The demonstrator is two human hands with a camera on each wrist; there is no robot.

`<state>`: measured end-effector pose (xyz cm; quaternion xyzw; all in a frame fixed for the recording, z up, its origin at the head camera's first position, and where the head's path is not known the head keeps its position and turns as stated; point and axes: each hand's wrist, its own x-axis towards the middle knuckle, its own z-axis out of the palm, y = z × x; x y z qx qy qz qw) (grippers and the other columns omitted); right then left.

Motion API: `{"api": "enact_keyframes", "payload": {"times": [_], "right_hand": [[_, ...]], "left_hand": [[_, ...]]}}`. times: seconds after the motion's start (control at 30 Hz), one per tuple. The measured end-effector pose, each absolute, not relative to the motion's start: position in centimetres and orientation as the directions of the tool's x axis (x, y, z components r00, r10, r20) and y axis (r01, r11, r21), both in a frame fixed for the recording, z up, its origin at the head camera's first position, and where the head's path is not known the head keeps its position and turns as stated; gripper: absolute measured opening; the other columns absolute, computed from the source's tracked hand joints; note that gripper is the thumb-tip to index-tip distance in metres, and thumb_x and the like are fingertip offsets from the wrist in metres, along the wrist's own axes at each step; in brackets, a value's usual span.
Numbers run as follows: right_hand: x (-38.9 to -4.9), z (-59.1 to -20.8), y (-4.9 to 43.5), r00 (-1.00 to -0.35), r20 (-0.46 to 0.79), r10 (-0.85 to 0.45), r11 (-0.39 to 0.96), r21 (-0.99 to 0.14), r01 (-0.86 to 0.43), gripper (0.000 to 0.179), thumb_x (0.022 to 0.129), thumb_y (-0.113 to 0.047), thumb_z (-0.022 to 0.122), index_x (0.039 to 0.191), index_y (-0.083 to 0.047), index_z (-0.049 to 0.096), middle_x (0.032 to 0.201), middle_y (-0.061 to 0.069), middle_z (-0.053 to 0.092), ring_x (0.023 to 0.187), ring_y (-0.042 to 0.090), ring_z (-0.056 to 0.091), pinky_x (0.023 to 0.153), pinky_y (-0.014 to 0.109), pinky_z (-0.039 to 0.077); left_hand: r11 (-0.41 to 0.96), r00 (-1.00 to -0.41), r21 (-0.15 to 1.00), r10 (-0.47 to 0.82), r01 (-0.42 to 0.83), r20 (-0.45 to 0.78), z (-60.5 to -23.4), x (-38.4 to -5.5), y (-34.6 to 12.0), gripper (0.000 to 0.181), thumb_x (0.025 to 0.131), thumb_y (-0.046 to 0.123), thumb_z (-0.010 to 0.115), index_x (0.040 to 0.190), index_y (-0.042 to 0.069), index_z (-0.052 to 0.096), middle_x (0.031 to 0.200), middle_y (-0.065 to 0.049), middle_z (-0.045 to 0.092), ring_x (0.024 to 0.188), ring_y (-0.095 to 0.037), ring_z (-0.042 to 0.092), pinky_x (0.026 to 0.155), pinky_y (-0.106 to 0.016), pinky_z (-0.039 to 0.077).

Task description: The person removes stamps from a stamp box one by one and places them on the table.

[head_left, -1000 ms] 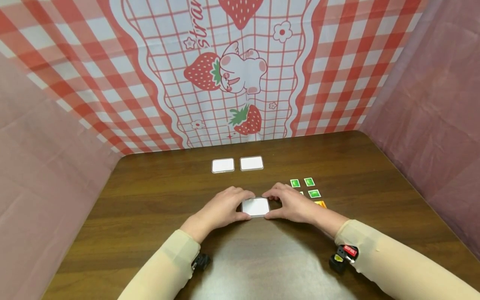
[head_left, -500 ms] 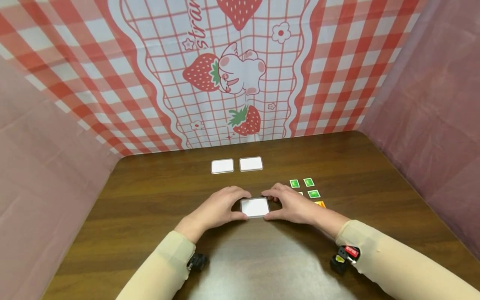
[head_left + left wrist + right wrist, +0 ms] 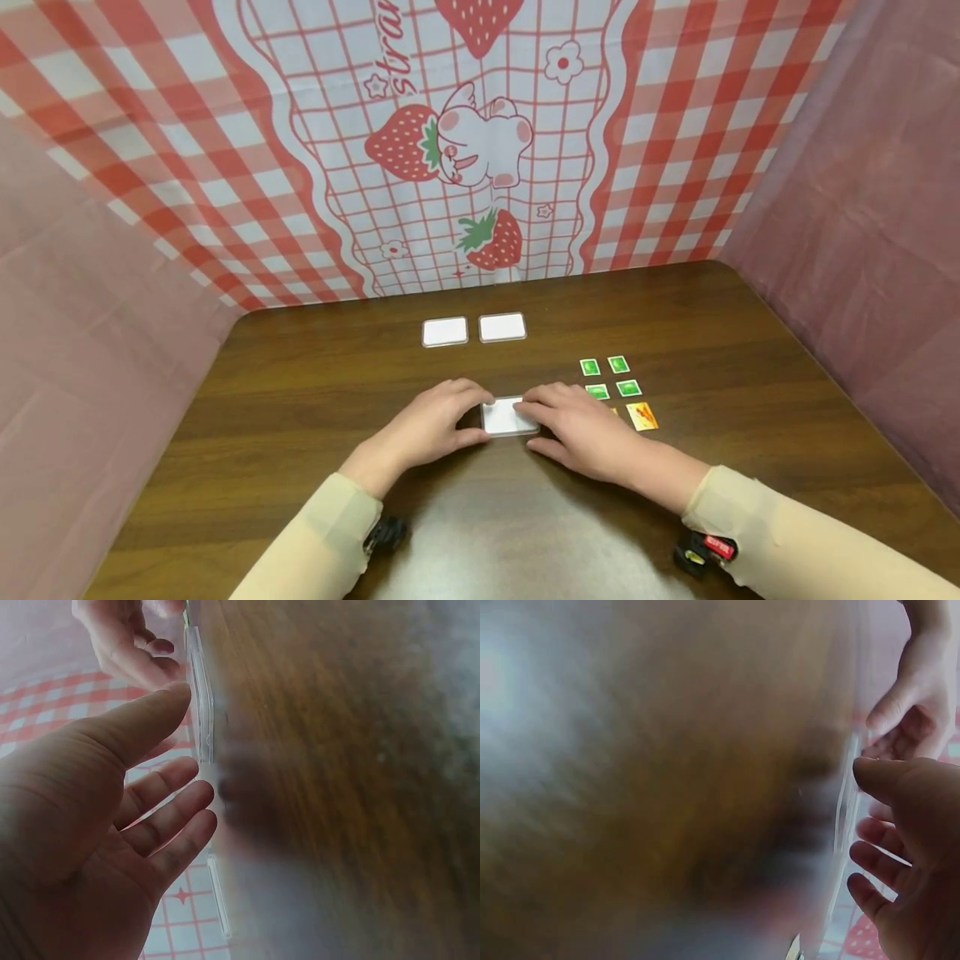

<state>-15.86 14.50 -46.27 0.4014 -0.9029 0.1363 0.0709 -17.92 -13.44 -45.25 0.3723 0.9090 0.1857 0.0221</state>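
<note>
A flat rectangular case [image 3: 501, 423] with a clear rim and white face lies on the brown table between both hands. Along its left edge rests my left hand [image 3: 427, 425], index fingertip at the far corner and thumb by the near one. In the left wrist view that hand's [image 3: 90, 810] fingers extend loosely. My right hand [image 3: 588, 429] is at the right end, its index finger reaching over the white face and its thumb by the near corner. The right wrist view shows its fingers [image 3: 877, 862] relaxed beside the case's edge [image 3: 844, 795].
Two similar white cases [image 3: 445, 332] lie side by side farther back. Right of the right hand are several small green square cards [image 3: 628, 388] and an orange card [image 3: 642, 416], with a second orange piece mostly hidden. A checked strawberry cloth [image 3: 480, 150] hangs behind the table [image 3: 300, 375].
The right hand has loosened from the case's right corners and shifted slightly, its index finger now over the face, uncovering more cards. The left hand has eased slightly left. The case stays in place.
</note>
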Motion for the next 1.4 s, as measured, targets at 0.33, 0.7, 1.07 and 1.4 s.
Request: {"api": "enact_keyframes", "payload": {"times": [0.33, 0.7, 1.07, 1.4], "right_hand": [[-14.6, -46.6, 14.2, -0.584, 0.192, -0.789, 0.585, -0.056, -0.809, 0.054, 0.105, -0.043, 0.077, 0.147, -0.010, 0.070, 0.147, 0.007, 0.066, 0.139, 0.031, 0.060, 0.116, 0.053, 0.047], [-15.9, -46.5, 14.9, -0.627, 0.228, -0.745, 0.632, -0.059, -0.773, 0.054, 0.103, -0.044, 0.080, 0.140, -0.005, 0.074, 0.142, 0.012, 0.069, 0.132, 0.034, 0.064, 0.115, 0.056, 0.047], [-18.9, -45.8, 16.0, -0.716, 0.202, -0.669, 0.721, -0.061, -0.691, 0.052, 0.105, -0.042, 0.077, 0.137, -0.001, 0.074, 0.143, 0.018, 0.070, 0.134, 0.039, 0.064, 0.117, 0.059, 0.045], [-21.8, -45.2, 17.1, -0.797, 0.134, -0.589, 0.795, -0.080, -0.601, 0.055, 0.107, -0.044, 0.074, 0.139, 0.000, 0.073, 0.147, 0.021, 0.068, 0.137, 0.041, 0.063, 0.120, 0.061, 0.041]], "left_hand": [[0.658, -0.727, 0.353, 0.678, 0.665, 0.108, -45.3, -17.3, -14.0, 0.043, 0.104, 0.030, 0.081, 0.141, 0.010, 0.072, 0.141, -0.009, 0.069, 0.130, -0.026, 0.065, 0.110, -0.047, 0.053], [0.670, -0.727, 0.319, 0.678, 0.670, 0.103, -45.4, -17.6, -13.0, 0.043, 0.106, 0.031, 0.078, 0.143, 0.010, 0.071, 0.147, -0.009, 0.066, 0.137, -0.029, 0.062, 0.115, -0.048, 0.050], [0.668, -0.718, 0.280, 0.683, 0.689, 0.138, -45.4, -17.9, -12.2, 0.039, 0.106, 0.029, 0.078, 0.141, 0.012, 0.072, 0.144, -0.008, 0.069, 0.138, -0.031, 0.060, 0.118, -0.053, 0.046], [0.667, -0.715, 0.277, 0.687, 0.692, 0.131, -45.2, -17.9, -11.9, 0.041, 0.107, 0.029, 0.077, 0.143, 0.012, 0.071, 0.145, -0.010, 0.068, 0.140, -0.033, 0.059, 0.119, -0.054, 0.045]]}}
